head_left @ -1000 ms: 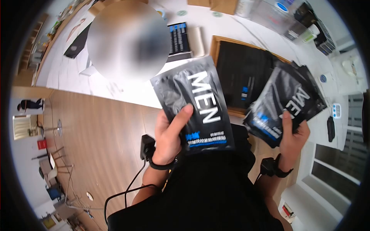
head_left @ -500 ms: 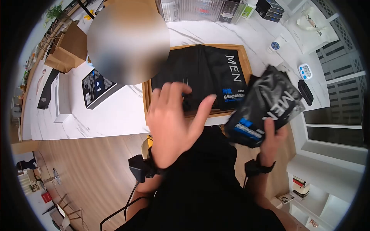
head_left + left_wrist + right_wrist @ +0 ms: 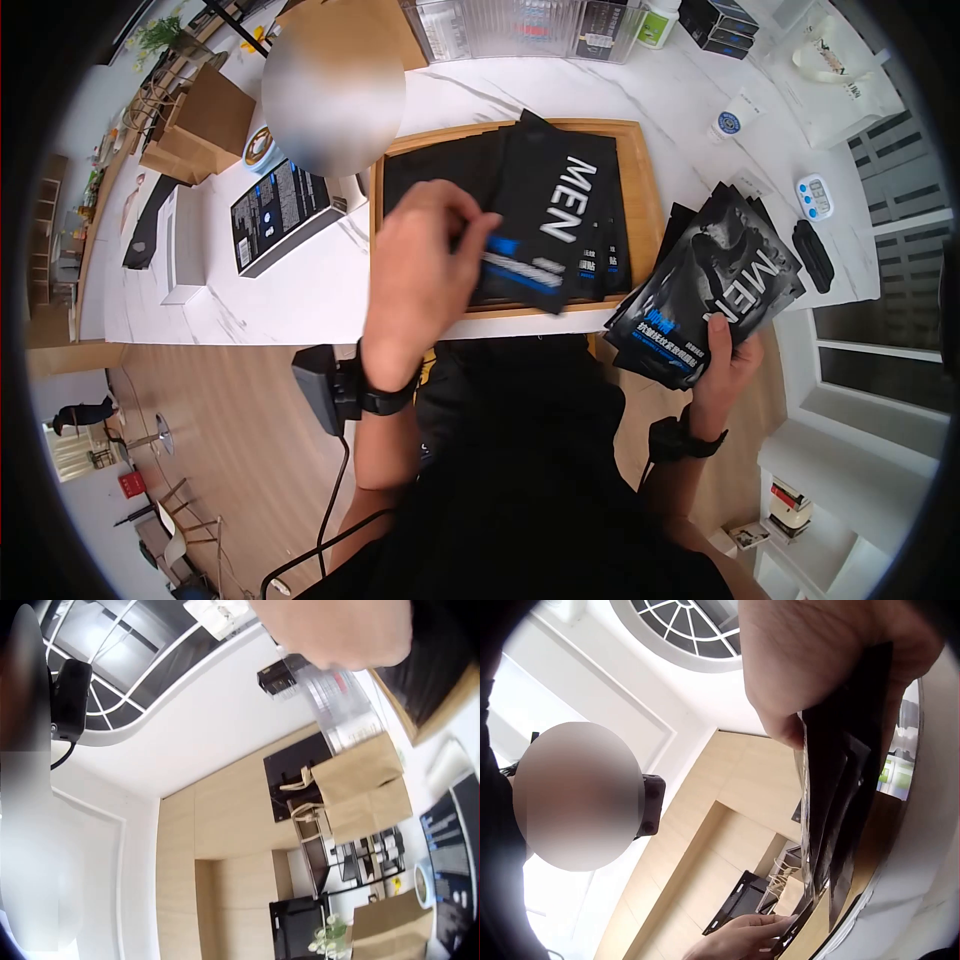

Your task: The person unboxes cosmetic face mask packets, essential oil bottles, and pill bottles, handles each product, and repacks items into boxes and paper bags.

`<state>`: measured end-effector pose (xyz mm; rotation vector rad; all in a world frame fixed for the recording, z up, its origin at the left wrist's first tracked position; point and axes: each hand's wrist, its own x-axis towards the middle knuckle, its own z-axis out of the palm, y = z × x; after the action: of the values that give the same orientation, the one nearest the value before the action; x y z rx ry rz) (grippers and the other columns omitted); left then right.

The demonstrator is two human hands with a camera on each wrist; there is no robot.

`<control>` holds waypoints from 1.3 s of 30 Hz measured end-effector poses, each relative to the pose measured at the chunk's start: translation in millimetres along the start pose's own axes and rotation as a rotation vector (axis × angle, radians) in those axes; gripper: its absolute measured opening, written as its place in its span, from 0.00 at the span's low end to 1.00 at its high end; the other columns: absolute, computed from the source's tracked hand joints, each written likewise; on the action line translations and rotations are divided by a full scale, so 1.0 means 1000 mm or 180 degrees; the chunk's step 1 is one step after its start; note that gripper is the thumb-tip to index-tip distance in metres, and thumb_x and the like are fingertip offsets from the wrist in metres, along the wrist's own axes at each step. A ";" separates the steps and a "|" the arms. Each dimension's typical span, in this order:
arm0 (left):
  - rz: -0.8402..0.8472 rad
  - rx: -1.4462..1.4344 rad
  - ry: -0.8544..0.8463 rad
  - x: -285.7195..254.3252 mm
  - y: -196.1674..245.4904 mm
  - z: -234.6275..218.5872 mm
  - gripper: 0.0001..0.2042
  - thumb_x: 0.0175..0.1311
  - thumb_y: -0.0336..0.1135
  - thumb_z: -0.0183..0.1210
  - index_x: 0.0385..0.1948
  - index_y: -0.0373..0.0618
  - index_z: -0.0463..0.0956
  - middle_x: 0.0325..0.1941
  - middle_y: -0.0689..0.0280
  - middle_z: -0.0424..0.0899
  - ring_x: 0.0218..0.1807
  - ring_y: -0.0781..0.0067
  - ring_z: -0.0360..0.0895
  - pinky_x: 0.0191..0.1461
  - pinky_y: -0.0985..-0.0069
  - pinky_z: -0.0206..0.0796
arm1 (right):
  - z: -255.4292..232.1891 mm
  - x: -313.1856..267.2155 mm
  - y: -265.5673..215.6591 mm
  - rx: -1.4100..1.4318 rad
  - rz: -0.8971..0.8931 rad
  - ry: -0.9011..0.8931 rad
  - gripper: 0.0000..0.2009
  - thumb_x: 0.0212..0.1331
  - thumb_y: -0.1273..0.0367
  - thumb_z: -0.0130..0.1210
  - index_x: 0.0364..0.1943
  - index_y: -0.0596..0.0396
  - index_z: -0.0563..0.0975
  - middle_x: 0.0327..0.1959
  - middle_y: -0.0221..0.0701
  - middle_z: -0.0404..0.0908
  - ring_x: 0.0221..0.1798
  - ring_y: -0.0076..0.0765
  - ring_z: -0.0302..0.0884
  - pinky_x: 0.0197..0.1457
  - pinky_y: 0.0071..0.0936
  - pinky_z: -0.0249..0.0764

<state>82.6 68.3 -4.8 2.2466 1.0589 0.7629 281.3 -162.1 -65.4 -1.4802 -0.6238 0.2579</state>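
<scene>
The left hand (image 3: pixel 420 265) has narrowed to pinch a black packet (image 3: pixel 548 215); the right hand (image 3: pixel 732 362) grips a stack (image 3: pixel 700 295).

A: What's on the body?
B: Black top (image 3: pixel 520 490), dark trousers (image 3: pixel 520 375).
A: Wrists?
B: Left: black strap (image 3: pixel 388 401), chunky angular black box (image 3: pixel 322 388) on it. Right: black strap (image 3: pixel 708 446), black box (image 3: pixel 667 440), looks smaller.
A: Cabling?
B: Black cable (image 3: pixel 338 490) off the left box. Thin dark one (image 3: pixel 645 477) at the right.
A: Head?
B: Dark head cam (image 3: pixel 654 804), blocky, rounded corners per right wrist view. Left wrist view shows a short black lead (image 3: pixel 64 755) under it, plus a small pale dot, screw or lens, can't tell.
</scene>
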 end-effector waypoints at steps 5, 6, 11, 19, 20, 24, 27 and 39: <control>-0.0307 -0.0455 0.0870 -0.011 0.010 -0.023 0.04 0.67 0.25 0.61 0.38 0.36 0.75 0.23 0.66 0.80 0.25 0.83 0.71 0.28 0.82 0.61 | 0.011 0.012 -0.010 0.0023 0.0207 -0.0033 0.07 0.65 0.73 0.60 0.41 0.65 0.81 0.35 0.25 0.82 0.37 0.16 0.72 0.43 0.17 0.67; -0.0319 -0.0927 0.0884 -0.016 0.018 -0.023 0.04 0.68 0.25 0.60 0.40 0.36 0.74 0.23 0.68 0.79 0.26 0.85 0.70 0.29 0.84 0.60 | 0.012 0.013 -0.013 -0.0076 0.0234 -0.0111 0.06 0.65 0.73 0.60 0.41 0.63 0.81 0.32 0.22 0.80 0.34 0.14 0.69 0.38 0.16 0.64; 0.0083 -0.1887 0.0064 -0.024 0.060 0.010 0.07 0.69 0.21 0.57 0.46 0.36 0.74 0.23 0.72 0.74 0.26 0.89 0.65 0.29 0.86 0.56 | 0.024 0.007 -0.020 0.0324 0.0281 -0.0430 0.06 0.66 0.72 0.58 0.42 0.61 0.80 0.31 0.21 0.78 0.33 0.13 0.67 0.36 0.16 0.61; 0.0700 -0.0828 0.0198 -0.035 0.084 0.066 0.08 0.65 0.23 0.59 0.43 0.38 0.73 0.27 0.53 0.81 0.27 0.50 0.81 0.29 0.63 0.69 | 0.033 -0.005 -0.010 0.0850 0.0288 -0.0513 0.09 0.66 0.72 0.59 0.47 0.59 0.80 0.43 0.24 0.82 0.44 0.15 0.75 0.47 0.16 0.69; 0.0635 -0.0865 0.0077 -0.033 0.082 0.060 0.07 0.64 0.25 0.61 0.42 0.38 0.75 0.28 0.54 0.81 0.28 0.50 0.81 0.31 0.64 0.70 | 0.026 -0.003 -0.005 0.0500 0.0316 -0.0552 0.09 0.64 0.75 0.61 0.47 0.60 0.80 0.42 0.24 0.82 0.43 0.15 0.75 0.47 0.17 0.70; 0.0797 0.0133 0.0657 -0.006 0.057 0.036 0.13 0.63 0.38 0.66 0.39 0.39 0.77 0.31 0.54 0.80 0.30 0.51 0.79 0.36 0.62 0.70 | 0.016 0.002 -0.009 0.0809 0.0493 -0.0256 0.09 0.66 0.74 0.59 0.48 0.62 0.80 0.43 0.25 0.83 0.44 0.17 0.75 0.49 0.20 0.71; 0.0314 0.1294 0.0369 0.001 0.041 0.029 0.20 0.57 0.47 0.71 0.37 0.39 0.76 0.28 0.56 0.78 0.28 0.52 0.78 0.34 0.60 0.69 | 0.000 0.006 0.002 0.0490 0.0306 -0.0069 0.12 0.69 0.70 0.56 0.50 0.63 0.80 0.46 0.29 0.83 0.45 0.20 0.78 0.52 0.20 0.72; -0.0714 -0.2353 -0.0426 -0.022 0.035 -0.016 0.07 0.65 0.32 0.67 0.34 0.39 0.80 0.28 0.76 0.78 0.31 0.89 0.68 0.33 0.84 0.61 | 0.000 0.000 0.003 0.0571 0.0496 -0.0127 0.12 0.68 0.68 0.58 0.49 0.63 0.80 0.45 0.32 0.84 0.46 0.23 0.79 0.53 0.22 0.73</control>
<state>77.5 34.7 23.9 1.5009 0.7741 0.7383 281.7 -162.4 -68.2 -1.3544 -0.5040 0.4537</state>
